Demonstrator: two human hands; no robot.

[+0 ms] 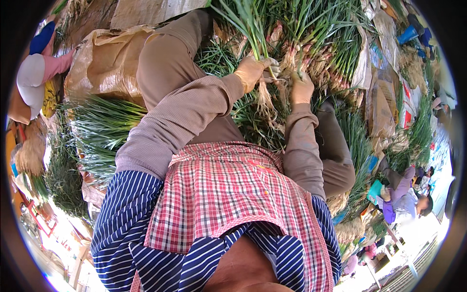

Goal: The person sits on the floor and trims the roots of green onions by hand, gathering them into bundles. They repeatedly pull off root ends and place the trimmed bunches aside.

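My left hand (253,72) is closed round a few spring onions (251,33). Their long green leaves point away from me, and pale stringy roots (265,98) hang below the fist. Something whitish covers the fingertips of this hand. Just to its right, my right hand (302,87) pinches a thin green strand (300,67); whether that is a stalk or a stripped leaf is hard to tell. Beyond both hands lies a large heap of spring onions (328,54) with reddish bulbs and tan roots. Loose green trimmings (255,116) cover the ground between my legs.
Bundled green leaves (109,127) lie left of my knee, beside a brown plastic sack (109,62). More sacking (381,102) lies at right. Other people sit nearby: one in pink and white (33,80) at far left, another in purple (401,204) at right.
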